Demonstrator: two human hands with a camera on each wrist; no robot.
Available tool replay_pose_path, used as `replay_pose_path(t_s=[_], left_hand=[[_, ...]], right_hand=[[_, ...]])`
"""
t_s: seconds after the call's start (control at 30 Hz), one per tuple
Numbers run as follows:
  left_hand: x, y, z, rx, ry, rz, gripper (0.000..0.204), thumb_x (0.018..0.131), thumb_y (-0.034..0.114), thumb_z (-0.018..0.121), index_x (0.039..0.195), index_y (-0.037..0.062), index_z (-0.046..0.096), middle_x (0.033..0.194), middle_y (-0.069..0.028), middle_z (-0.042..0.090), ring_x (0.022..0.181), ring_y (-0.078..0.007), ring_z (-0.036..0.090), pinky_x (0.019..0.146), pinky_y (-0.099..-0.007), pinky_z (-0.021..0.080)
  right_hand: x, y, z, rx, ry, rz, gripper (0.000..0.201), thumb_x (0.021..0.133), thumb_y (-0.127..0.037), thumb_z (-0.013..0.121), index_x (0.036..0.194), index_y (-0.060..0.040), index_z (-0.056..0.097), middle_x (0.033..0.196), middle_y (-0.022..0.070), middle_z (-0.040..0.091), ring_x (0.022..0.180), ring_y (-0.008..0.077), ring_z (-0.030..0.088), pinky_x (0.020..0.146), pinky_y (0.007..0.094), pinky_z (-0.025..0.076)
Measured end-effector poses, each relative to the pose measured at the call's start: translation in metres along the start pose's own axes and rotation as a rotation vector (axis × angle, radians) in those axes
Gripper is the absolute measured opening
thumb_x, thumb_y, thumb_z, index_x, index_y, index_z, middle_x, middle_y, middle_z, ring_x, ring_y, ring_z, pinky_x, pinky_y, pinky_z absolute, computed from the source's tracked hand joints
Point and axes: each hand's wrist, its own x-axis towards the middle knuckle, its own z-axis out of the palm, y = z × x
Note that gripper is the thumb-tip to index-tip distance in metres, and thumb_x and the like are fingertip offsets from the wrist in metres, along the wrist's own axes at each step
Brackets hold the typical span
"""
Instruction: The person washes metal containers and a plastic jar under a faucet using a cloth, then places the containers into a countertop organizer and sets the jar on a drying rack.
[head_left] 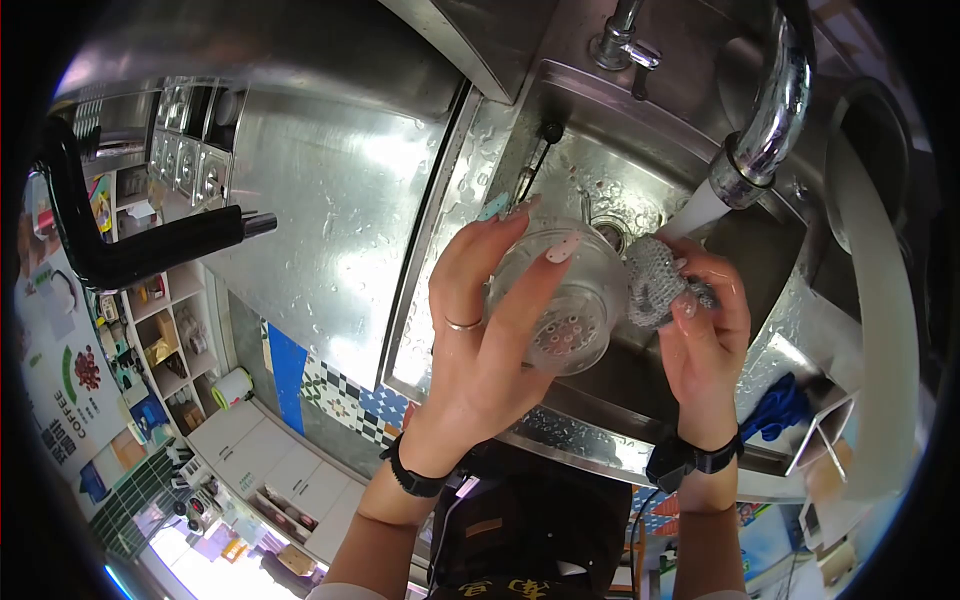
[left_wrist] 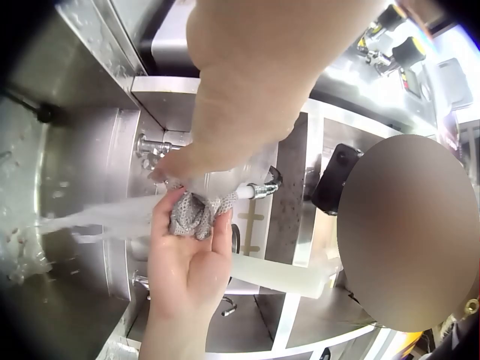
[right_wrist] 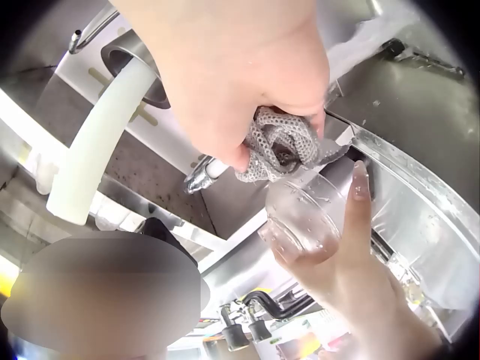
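Over the sink, my left hand (head_left: pixel 478 365) grips a clear round container (head_left: pixel 585 335), its fingers and thumb spread round the wall. My right hand (head_left: pixel 708 350) pinches a bunched grey mesh scrubbing cloth (head_left: pixel 655 282) close beside the container's rim. In the right wrist view the cloth (right_wrist: pixel 279 146) is folded up between thumb and fingers, right at the mouth of the container (right_wrist: pixel 300 214). Water (head_left: pixel 700 210) runs from the large faucet (head_left: pixel 770 130) behind the right hand. The left wrist view shows the cloth (left_wrist: pixel 196 216) on the right fingertips; the left fingers are partly hidden there.
The steel sink (head_left: pixel 570 110) has a drain (head_left: pixel 608 232) below the hands. A small tap (head_left: pixel 625 48) stands at its back edge. Wet steel counter (head_left: pixel 320 240) lies left, with a black handle (head_left: pixel 160 255) above. A blue cloth (head_left: pixel 785 405) and thick white hose (head_left: pixel 880 300) are right.
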Motion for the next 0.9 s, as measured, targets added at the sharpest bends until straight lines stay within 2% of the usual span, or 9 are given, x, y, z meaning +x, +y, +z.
replay_pose_path(t_s=[0.13,0.23,0.27,0.33,0.43,0.6,0.67,0.83,0.9], left_hand=[[-0.002,-0.001,-0.001,0.073,-0.088,-0.03,0.071,0.051,-0.005,0.071,0.117,0.0129,0.053,0.126,-0.0165,0.038,0.112,-0.0367,0.042,0.096,-0.0483,0.033],[-0.003,-0.005,-0.002,0.163,-0.119,0.016,0.068,0.049,0.004,0.08,0.112,0.0132,0.057,0.122,-0.0137,0.04,0.117,-0.0324,0.04,0.098,-0.0467,0.034],[-0.004,-0.007,0.0,0.155,-0.123,0.037,0.067,0.05,0.006,0.08,0.112,0.0129,0.057,0.121,-0.0138,0.04,0.116,-0.0325,0.041,0.097,-0.0468,0.034],[-0.007,-0.01,0.004,0.137,-0.129,0.08,0.065,0.051,0.008,0.08,0.112,0.0124,0.057,0.119,-0.0139,0.041,0.114,-0.0328,0.041,0.097,-0.047,0.034],[-0.005,-0.008,0.006,0.182,-0.065,0.071,0.06,0.053,0.009,0.079,0.109,0.0115,0.058,0.119,-0.014,0.041,0.112,-0.0335,0.042,0.097,-0.0471,0.034],[-0.018,-0.007,0.018,0.034,-0.047,-0.049,0.057,0.053,-0.005,0.067,0.107,0.0106,0.06,0.118,-0.0173,0.042,0.109,-0.037,0.04,0.091,-0.0463,0.037],[-0.019,-0.006,0.021,0.008,-0.021,-0.087,0.058,0.052,-0.004,0.069,0.107,0.0096,0.059,0.118,-0.0174,0.042,0.108,-0.0374,0.04,0.09,-0.0452,0.038],[-0.006,-0.014,0.021,0.121,0.011,-0.013,0.06,0.05,-0.004,0.071,0.108,0.0083,0.059,0.118,-0.0173,0.04,0.106,-0.0363,0.041,0.088,-0.0424,0.039],[-0.007,-0.016,0.02,0.152,0.008,0.014,0.06,0.05,-0.003,0.072,0.108,0.0084,0.059,0.118,-0.0172,0.04,0.106,-0.0359,0.041,0.088,-0.0419,0.04]], right_hand=[[-0.003,-0.013,0.005,-0.306,0.171,-0.029,0.027,0.079,0.0,0.058,0.105,0.0018,0.053,0.111,0.0169,0.055,0.102,0.0227,0.053,0.088,0.0319,0.042],[-0.008,-0.025,0.008,-0.622,-0.04,-0.298,0.031,0.075,0.002,0.06,0.106,0.0018,0.054,0.103,0.0161,0.059,0.094,0.0232,0.057,0.08,0.0321,0.046],[-0.002,-0.028,0.013,-0.578,-0.176,-0.415,0.029,0.07,0.002,0.064,0.098,0.0034,0.058,0.095,0.0155,0.06,0.083,0.0236,0.059,0.07,0.0314,0.049],[0.005,-0.036,0.023,-0.88,-0.371,-0.631,0.029,0.064,0.002,0.065,0.092,0.0038,0.06,0.092,0.0154,0.06,0.077,0.0241,0.058,0.065,0.0309,0.049],[0.005,-0.034,0.035,-1.13,-0.399,-0.737,0.032,0.052,-0.001,0.064,0.083,0.003,0.062,0.089,0.012,0.058,0.073,0.0242,0.055,0.06,0.0306,0.048],[0.008,-0.035,0.035,-1.051,-0.528,-0.49,0.034,0.053,-0.003,0.062,0.087,0.0012,0.06,0.085,0.0082,0.054,0.069,0.0236,0.051,0.056,0.0319,0.045],[0.011,-0.033,0.035,-1.133,-0.474,-0.563,0.034,0.054,-0.004,0.061,0.088,0.0001,0.059,0.085,0.0082,0.052,0.067,0.0232,0.05,0.055,0.0315,0.044],[0.004,-0.024,0.044,-1.531,-0.312,-0.674,0.033,0.057,-0.008,0.061,0.089,-0.002,0.058,0.081,0.0071,0.047,0.065,0.0209,0.05,0.052,0.0285,0.043],[-0.002,-0.023,0.05,-1.563,-0.324,-0.553,0.033,0.056,-0.008,0.061,0.088,-0.0028,0.058,0.079,0.0071,0.045,0.065,0.0199,0.05,0.051,0.0275,0.043]])
